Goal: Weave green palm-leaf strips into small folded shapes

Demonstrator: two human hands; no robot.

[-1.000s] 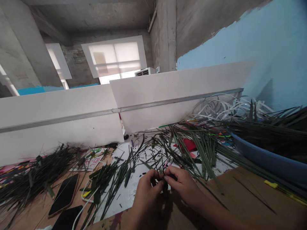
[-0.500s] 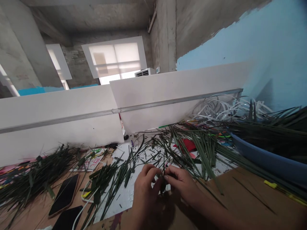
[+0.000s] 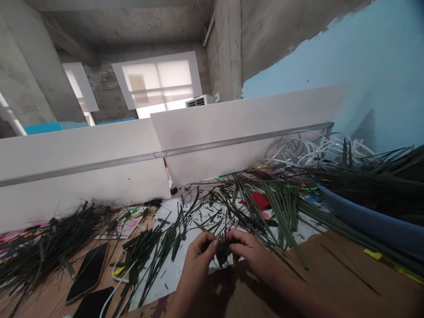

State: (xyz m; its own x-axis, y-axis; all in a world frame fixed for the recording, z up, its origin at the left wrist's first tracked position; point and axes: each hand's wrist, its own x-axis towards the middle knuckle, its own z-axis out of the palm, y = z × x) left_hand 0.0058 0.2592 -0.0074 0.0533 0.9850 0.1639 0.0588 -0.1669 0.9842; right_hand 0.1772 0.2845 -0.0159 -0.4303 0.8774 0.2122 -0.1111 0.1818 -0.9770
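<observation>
The brown desk is strewn with green leaves. Ahead and to the left of the left grip, it is overlaid by a white sheet, on which leaf clippings are scattered. Farther left, a phone is laid near a white cable; beyond it, a dark leaf pile is heaped. Beyond the right grip, long leaf strips are spread and a red piece is partly covered. To its right, brown cardboard is laid, and a leaf-filled blue basin is set.
</observation>
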